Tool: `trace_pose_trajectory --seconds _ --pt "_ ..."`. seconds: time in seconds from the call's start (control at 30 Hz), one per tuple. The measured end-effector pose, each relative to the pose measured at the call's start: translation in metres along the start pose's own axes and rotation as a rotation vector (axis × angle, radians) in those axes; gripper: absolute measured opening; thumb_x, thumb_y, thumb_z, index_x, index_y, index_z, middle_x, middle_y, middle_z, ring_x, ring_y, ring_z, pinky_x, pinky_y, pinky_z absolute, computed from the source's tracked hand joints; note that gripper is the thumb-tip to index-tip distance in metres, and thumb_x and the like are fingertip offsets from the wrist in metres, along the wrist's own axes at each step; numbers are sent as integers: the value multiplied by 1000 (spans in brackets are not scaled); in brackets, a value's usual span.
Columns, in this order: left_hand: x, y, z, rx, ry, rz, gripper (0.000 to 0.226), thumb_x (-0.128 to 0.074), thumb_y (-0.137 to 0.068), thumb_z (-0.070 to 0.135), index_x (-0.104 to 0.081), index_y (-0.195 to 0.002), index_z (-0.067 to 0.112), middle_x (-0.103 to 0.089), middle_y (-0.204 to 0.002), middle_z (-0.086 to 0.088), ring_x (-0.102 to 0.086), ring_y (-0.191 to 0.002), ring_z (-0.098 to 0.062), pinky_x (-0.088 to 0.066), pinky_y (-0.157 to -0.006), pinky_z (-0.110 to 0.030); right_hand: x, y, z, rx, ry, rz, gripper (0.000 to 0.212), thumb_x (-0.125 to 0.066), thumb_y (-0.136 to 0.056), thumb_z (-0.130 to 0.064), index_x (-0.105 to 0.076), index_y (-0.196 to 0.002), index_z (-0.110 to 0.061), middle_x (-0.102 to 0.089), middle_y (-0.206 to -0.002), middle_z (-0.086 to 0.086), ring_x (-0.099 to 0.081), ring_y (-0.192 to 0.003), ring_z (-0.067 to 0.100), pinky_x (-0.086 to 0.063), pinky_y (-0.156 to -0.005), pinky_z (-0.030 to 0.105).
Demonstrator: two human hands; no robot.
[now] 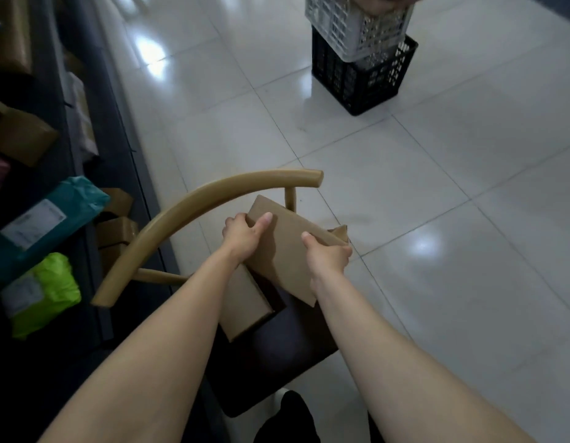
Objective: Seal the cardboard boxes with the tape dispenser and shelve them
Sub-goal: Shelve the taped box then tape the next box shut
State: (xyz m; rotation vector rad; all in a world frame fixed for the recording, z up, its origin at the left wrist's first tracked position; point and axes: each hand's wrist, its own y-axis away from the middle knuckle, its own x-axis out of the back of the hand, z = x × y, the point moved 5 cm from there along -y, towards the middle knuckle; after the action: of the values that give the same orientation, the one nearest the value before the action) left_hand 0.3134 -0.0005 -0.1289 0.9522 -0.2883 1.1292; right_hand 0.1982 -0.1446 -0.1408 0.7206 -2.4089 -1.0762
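Two hands grip the cardboard box (287,251): left hand (242,236) at 10 o'clock, right hand (327,255) at 3; shelf (58,91) at 9 o'clock.

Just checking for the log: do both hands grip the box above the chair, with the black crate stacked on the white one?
Not quite: the head view shows the white crate stacked on the black crate. The rest holds: the left hand and right hand grip the box above the chair.
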Motion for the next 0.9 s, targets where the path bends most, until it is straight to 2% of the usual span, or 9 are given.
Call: trace_pose_trajectory --seconds 0.17,0.3,0.37,0.47,0.5,0.63,0.77,0.9 --pt "38 68 13 50 104 163 79 -46 -87 63 -31 -143 11 -32 -143 -9 -36 -130 -30 -36 -105 -51 16 59 -31 109 91 -87 84 -79 -76 -32 -27 -140 -14 -45 -134 9 -52 -117 30 -47 -94 40" --pt "79 127 20 120 189 309 85 -45 -85 67 -28 -145 10 -28 -148 -10 -29 -135 -31 -32 -108 -53 19 110 -53 171 168 -224 82 -78 -76 -32 -29 -138 -11 -46 -134 10 -52 -117 31 -46 -100 42" --pt "107 154 26 140 245 414 84 -46 -85 67 -31 -143 7 -31 -145 -12 -31 -133 -31 -33 -107 -52 14 137 -71 243 212 -327 83 -77 -76 -34 -28 -138 -9 -44 -136 12 -51 -118 31 -44 -102 44" --pt "146 200 35 152 309 602 77 -50 -85 63 -38 -136 6 -38 -135 -13 -41 -124 -30 -39 -102 -50 4 181 -99 394 270 -495 89 -74 -79 -36 -22 -144 -6 -39 -142 12 -46 -126 28 -37 -105 33" --pt "157 216 38 158 338 667 75 -51 -85 62 -39 -133 5 -40 -133 -13 -43 -122 -30 -40 -100 -49 2 196 -106 437 287 -549 91 -73 -80 -37 -19 -146 -7 -36 -145 11 -42 -130 27 -34 -107 33" --pt "186 283 41 180 462 900 70 -52 -86 59 -42 -126 3 -44 -126 -11 -48 -115 -27 -42 -99 -44 -6 253 -123 537 347 -784 92 -69 -82 -44 -13 -149 -12 -31 -150 8 -32 -137 27 -30 -113 43" --pt "200 351 33 260 584 1095 76 -52 -82 67 -42 -125 5 -43 -129 -7 -51 -111 -24 -46 -91 -38 -8 309 -126 659 416 -990 95 -66 -81 -51 -11 -151 -19 -26 -153 3 -30 -138 24 -28 -114 43" --pt "197 417 18 340 693 1286 76 -51 -80 69 -41 -122 6 -44 -128 -9 -50 -101 -20 -40 -78 -30 -2 361 -110 765 480 -1200 93 -64 -80 -57 -13 -151 -25 -31 -152 0 -33 -137 20 -28 -114 42"
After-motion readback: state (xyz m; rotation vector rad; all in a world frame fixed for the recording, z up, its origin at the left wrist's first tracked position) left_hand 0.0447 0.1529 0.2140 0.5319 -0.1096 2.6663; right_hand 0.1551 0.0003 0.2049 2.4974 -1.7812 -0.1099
